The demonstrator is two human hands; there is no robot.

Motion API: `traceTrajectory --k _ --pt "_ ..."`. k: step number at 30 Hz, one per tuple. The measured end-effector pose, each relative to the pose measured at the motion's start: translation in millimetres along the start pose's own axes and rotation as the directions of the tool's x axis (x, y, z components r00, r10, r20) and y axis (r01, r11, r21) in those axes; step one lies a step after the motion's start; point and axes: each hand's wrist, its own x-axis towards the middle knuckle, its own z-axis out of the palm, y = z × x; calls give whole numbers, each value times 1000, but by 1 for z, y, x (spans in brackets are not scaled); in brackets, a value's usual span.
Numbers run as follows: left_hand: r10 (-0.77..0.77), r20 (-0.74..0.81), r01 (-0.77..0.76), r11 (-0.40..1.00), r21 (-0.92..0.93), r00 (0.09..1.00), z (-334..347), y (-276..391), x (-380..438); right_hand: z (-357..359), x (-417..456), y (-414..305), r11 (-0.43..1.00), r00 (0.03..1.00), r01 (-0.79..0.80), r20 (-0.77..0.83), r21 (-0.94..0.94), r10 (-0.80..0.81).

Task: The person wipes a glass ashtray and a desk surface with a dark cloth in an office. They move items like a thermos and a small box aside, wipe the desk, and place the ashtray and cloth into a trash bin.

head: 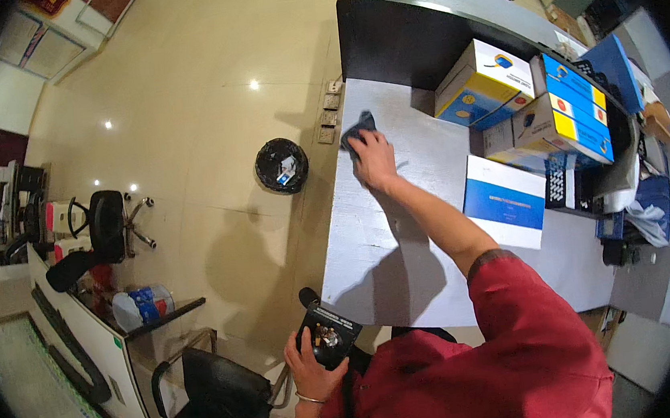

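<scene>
My right hand [373, 158] presses a dark cloth [359, 131] onto the grey desk top [367, 224], close to its far left corner. At the near left corner of the desk, my left hand [315, 362] grips a small black container [327, 335] with printed writing and a round, dark front; small bits show in or on it, though which I cannot tell. A metal bangle is on the left wrist. A blue and white booklet [505, 201] lies flat on the desk, right of my right forearm.
Yellow, blue and white boxes [483, 83] stand at the desk's back right, by a black partition [397, 40]. A black waste bin [282, 166] and floor sockets [329, 113] are left of the desk. A black chair [220, 395] stands at lower left, another [108, 225] farther off.
</scene>
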Motion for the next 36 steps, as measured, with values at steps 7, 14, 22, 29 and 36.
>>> traceTrajectory --k 7,14,22,29,36 --pt "205 -11 -205 979 -15 979 -62 -98 15 -48 -136 2 938 948 -312 -109 -153 297" --pt "230 103 -233 972 16 968 -144 -177 30 -53 -311 -76 721 753 -658 -208 -220 624" --pt "320 140 -325 945 14 937 -174 -189 66 -1 -313 -189 774 796 -605 -168 -187 582" --pt "370 176 -376 927 1 912 -186 -193 108 6 -213 -153 805 827 -562 -155 -191 541" --pt "384 261 -420 902 101 886 -186 -185 199 16 -69 -56 731 746 -661 -255 -168 616"
